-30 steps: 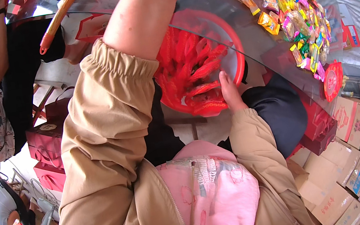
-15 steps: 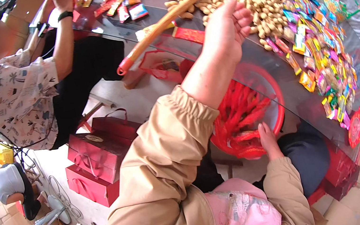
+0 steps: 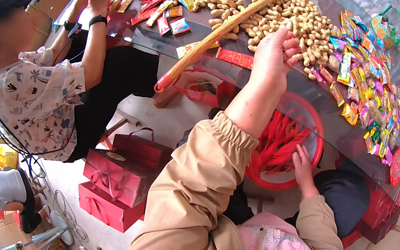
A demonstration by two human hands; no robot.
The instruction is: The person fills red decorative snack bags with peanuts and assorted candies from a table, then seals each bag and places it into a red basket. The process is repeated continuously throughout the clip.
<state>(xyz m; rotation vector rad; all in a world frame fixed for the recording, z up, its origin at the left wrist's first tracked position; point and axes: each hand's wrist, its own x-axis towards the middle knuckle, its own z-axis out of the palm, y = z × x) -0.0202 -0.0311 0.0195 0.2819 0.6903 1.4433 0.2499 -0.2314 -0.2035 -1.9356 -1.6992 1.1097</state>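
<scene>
Glass-topped table (image 3: 321, 90) spreads beyond half-curled left hand (image 3: 276, 58), contents hidden; red basin (image 3: 320, 128) sits below that wrist, straight-fingered right hand (image 3: 304, 171) at its rim, nothing visibly gripped, perhaps steadying it; red packets (image 3: 279, 135) inside; peanuts (image 3: 294, 20) beside left fingers, likely heaped for reach.

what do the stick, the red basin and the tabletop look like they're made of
Stick: probably wood, with a smooth finish, judging by its streaky tan-brown grain.
Red basin: likely plastic, with an even, bright colour and a smooth rounded rim.
Tabletop: seems to be glass, glossy, since the basin shows through it; clear acrylic is possible.
</scene>
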